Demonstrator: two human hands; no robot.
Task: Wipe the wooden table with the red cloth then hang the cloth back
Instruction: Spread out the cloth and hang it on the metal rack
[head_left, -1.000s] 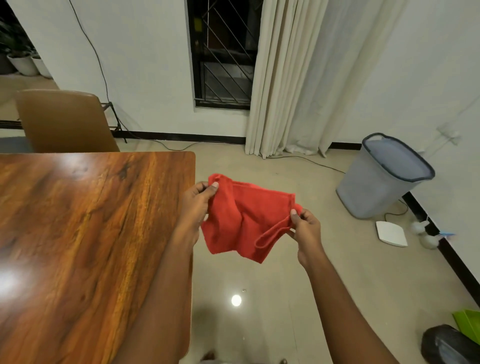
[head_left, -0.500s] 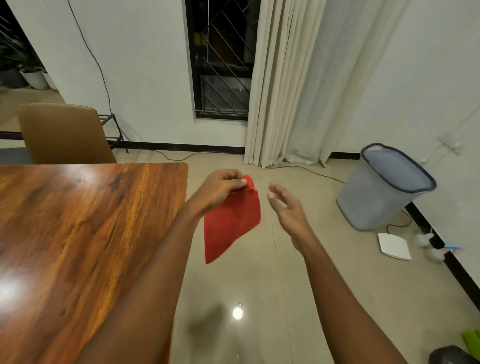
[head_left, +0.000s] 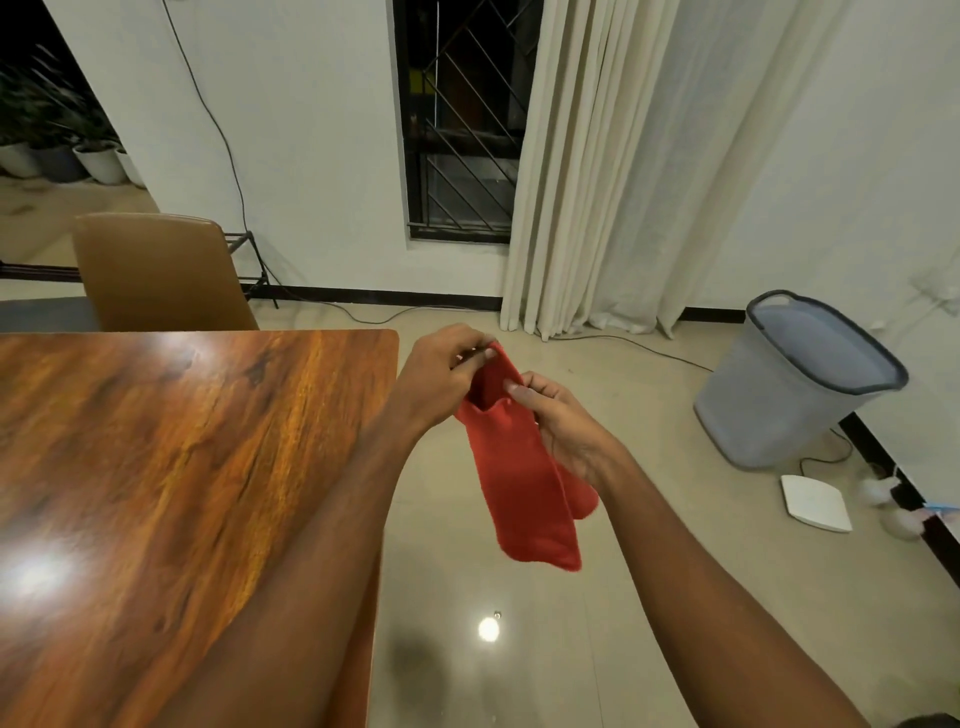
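The red cloth (head_left: 524, 483) hangs folded in the air over the floor, just right of the wooden table (head_left: 156, 467). My left hand (head_left: 441, 374) pinches its top edge near the table's far right corner. Close beside it, my right hand (head_left: 561, 421) pinches the same upper edge a little lower and to the right. The cloth droops down between my forearms in a long narrow fold. The table's glossy top shows a light reflection at the left.
A brown chair (head_left: 161, 270) stands behind the table. A grey laundry basket (head_left: 795, 384) sits on the floor at the right, with a white flat device (head_left: 815, 501) and cables near it. Curtains (head_left: 623, 166) and a barred window (head_left: 462, 130) line the back wall.
A second ago both hands held the cloth spread out. Then the right hand let go and the cloth hung from the left hand. Now the right hand pinches the top edge again, cloth folded narrow.
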